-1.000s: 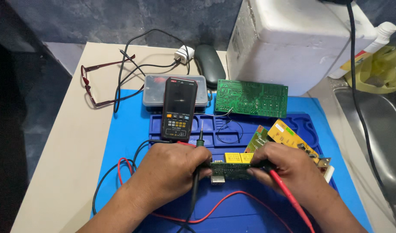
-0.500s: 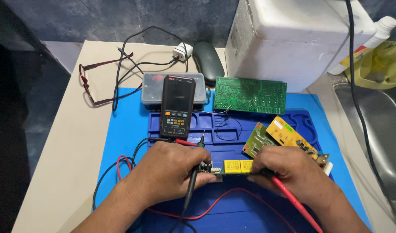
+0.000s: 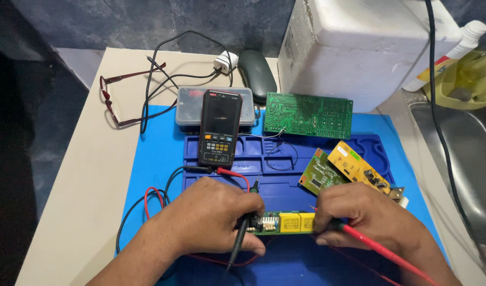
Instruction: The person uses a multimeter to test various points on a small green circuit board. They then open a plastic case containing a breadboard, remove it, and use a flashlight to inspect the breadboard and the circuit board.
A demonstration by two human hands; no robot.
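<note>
A small circuit board (image 3: pixel 285 223) with yellow block parts lies on the blue work mat (image 3: pixel 158 153) near the front edge. My left hand (image 3: pixel 211 220) grips a black test probe (image 3: pixel 242 237), its tip pointing up beside the board's left end. My right hand (image 3: pixel 362 214) grips a red test probe (image 3: pixel 380 249) at the board's right end; its tip is hidden under my fingers. A black multimeter (image 3: pixel 220 130) with a dark screen leans against a clear plastic box (image 3: pixel 187 108) behind, and red and black leads (image 3: pixel 153 198) run from it to the probes.
A large green circuit board (image 3: pixel 308 115) and a green-and-yellow pair of boards (image 3: pixel 343 169) lie on the mat's right. Red glasses (image 3: pixel 113 100), a white plug and cable, a dark case (image 3: pixel 257 69), a white foam box (image 3: pixel 359 45) and a steel sink (image 3: pixel 460 159) surround the mat.
My left hand has turned the black probe so its tip points upward left of the board. The view has shifted slightly; my right hand stays at the board's right end.
</note>
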